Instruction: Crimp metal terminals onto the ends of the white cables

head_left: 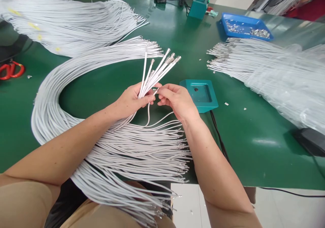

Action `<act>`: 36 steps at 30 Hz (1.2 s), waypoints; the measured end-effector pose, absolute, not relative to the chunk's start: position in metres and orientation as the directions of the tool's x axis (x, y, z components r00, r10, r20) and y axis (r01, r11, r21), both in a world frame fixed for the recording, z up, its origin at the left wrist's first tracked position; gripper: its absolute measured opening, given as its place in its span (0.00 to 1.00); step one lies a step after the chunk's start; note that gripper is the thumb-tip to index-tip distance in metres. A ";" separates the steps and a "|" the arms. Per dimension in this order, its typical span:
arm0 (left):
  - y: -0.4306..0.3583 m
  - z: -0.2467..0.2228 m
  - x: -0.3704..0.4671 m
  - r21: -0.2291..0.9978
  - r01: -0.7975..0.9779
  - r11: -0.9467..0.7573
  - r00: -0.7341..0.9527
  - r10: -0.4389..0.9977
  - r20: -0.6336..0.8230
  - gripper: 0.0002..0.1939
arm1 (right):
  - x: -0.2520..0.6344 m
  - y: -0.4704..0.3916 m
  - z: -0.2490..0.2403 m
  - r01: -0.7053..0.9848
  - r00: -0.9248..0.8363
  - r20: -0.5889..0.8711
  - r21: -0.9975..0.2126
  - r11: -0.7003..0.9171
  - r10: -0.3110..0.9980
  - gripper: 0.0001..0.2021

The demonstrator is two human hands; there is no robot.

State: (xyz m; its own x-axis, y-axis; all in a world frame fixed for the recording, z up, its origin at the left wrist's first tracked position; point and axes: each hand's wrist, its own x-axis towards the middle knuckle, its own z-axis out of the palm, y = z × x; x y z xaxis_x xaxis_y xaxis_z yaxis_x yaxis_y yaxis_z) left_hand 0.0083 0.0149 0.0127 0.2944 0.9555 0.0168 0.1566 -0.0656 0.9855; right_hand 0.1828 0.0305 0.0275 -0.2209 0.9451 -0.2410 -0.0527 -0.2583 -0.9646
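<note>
My left hand [132, 100] is closed round a small bunch of white cables [158, 70], whose stripped, frayed ends point up and to the right. Its thumb and a finger also pinch one single cable near its tip. Close beside it, my right hand [175, 97] has its fingertips pressed together at the end of that single cable [156, 91]; the exact contact is partly hidden by the fingers. Beneath both hands a large bundle of white cables [137, 146] curves round from the left, its loose ends fanned toward the right and over the table's front edge.
A teal box with a recessed top [203, 94] stands right of my right hand. Further off are a blue tray [246, 26] of small metal parts, another teal box [198, 7], more cable bundles [76, 18], bagged cables [279, 72] and orange-handled scissors [12, 70] on the green table [243, 146].
</note>
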 end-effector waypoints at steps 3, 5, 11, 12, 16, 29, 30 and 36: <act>0.015 0.013 0.007 0.988 0.141 -0.056 0.276 0.961 0.015 0.22 | 0.186 0.032 0.028 -0.044 -0.208 -0.222 -0.971 -0.236 0.953 0.06; 0.016 0.013 0.007 0.988 0.141 -0.059 0.277 0.961 0.017 0.21 | 0.187 0.032 0.027 -0.035 -0.228 -0.163 -0.984 -0.176 0.960 0.10; 0.016 0.015 0.007 0.996 0.037 0.083 0.270 0.959 -0.090 0.23 | 0.183 0.030 0.014 0.342 -0.269 0.156 -0.907 0.246 0.950 0.10; 0.017 0.015 0.007 0.992 0.015 0.125 0.265 0.956 -0.124 0.23 | 0.182 0.029 0.012 0.443 -0.278 0.250 -0.824 0.354 0.928 0.11; 0.021 0.012 0.007 0.970 -0.037 0.240 0.230 0.947 -0.225 0.22 | 0.184 0.029 0.007 0.719 -0.446 0.431 -0.349 0.601 0.784 0.14; 0.027 0.008 0.013 0.939 0.298 0.174 0.095 0.973 -0.211 0.23 | 0.204 0.047 0.007 0.861 -0.467 0.290 -0.063 0.504 0.835 0.12; 0.028 0.007 0.014 0.936 0.305 0.173 0.090 0.974 -0.209 0.23 | 0.203 0.047 0.007 0.862 -0.462 0.303 -0.067 0.502 0.834 0.12; 0.034 -0.003 0.014 0.922 0.362 0.136 0.070 0.983 -0.172 0.24 | 0.200 0.049 0.009 0.879 -0.436 0.282 -0.070 0.472 0.854 0.10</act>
State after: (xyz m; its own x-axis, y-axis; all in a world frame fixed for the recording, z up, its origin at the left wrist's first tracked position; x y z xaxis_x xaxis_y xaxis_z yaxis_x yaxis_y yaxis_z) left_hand 0.0144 0.0341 -0.0034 0.0704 0.9826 -0.1721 0.3620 0.1356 0.9223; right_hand 0.1999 0.0487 0.0090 -0.4363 0.8543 0.2824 0.8788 0.4720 -0.0700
